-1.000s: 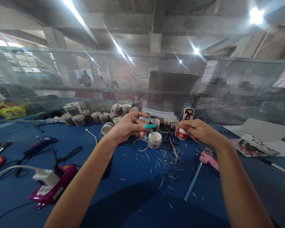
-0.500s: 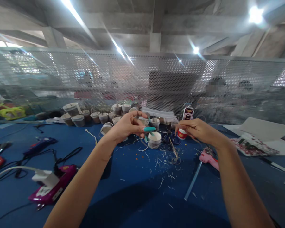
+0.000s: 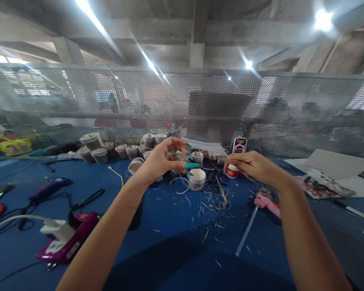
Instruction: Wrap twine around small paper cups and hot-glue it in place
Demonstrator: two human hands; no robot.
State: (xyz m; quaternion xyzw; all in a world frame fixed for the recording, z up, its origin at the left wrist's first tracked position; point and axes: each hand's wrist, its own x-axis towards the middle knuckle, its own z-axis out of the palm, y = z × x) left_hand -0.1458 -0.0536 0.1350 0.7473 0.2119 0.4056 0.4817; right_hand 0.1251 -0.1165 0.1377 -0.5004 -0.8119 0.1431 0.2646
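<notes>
My left hand (image 3: pixel 166 161), with long teal nails, is raised over the middle of the table. Its thumb and fingers are apart, and nothing shows between them. Just right of its fingertips, a small whitish cup (image 3: pixel 197 180) stands upright on the table. My right hand (image 3: pixel 245 165) hangs in the air with bent fingers pressed together and pointing down. What they hold, if anything, cannot be made out. Behind its fingers is a small red-and-white cup (image 3: pixel 232 171), partly covered. Whether the hand touches that cup is not clear.
Scissors (image 3: pixel 221 190) lie among white scraps. A pink glue gun (image 3: pixel 267 202) with a clear stick lies at right. Several small pots (image 3: pixel 100 154) line the back, before a perforated metal screen (image 3: pixel 157 101). A purple power strip (image 3: pixel 68 238) and cables occupy the left.
The fingers of my left hand have lifted slightly away from its thumb. My right hand stays almost in place. The view has shifted a little.
</notes>
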